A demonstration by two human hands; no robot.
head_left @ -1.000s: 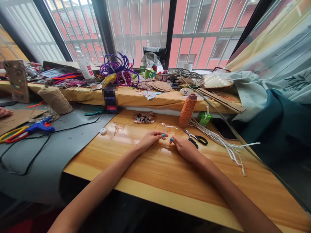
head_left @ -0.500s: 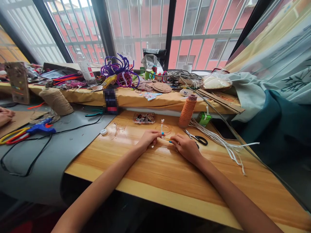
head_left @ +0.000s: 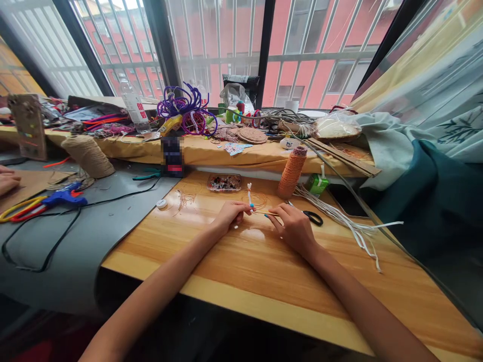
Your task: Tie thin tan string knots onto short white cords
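Observation:
Over the wooden tabletop, my left hand [head_left: 231, 216] pinches a short piece of white cord [head_left: 249, 193] that stands up past the fingertips, with a bit of orange thread round its top. My right hand [head_left: 292, 223] is closed on a thin orange thread [head_left: 264, 212], which runs taut to the white cord. Behind the hands stands a cone of orange thread [head_left: 292, 173]. Black-handled scissors [head_left: 314, 218] lie just past my right hand, their blades partly hidden by it.
A clear box of beads [head_left: 224, 182] lies behind my left hand. White cords [head_left: 350, 221], a green carton [head_left: 317, 184] and a phone [head_left: 345, 200] are to the right. On the grey mat are a blue glue gun [head_left: 66, 197] and a twine cone [head_left: 87, 157]. Another person's hand [head_left: 8, 180] shows far left.
My right hand has moved a little to the right, drawing the orange thread out longer from the white cord. The cord's top has shifted slightly left.

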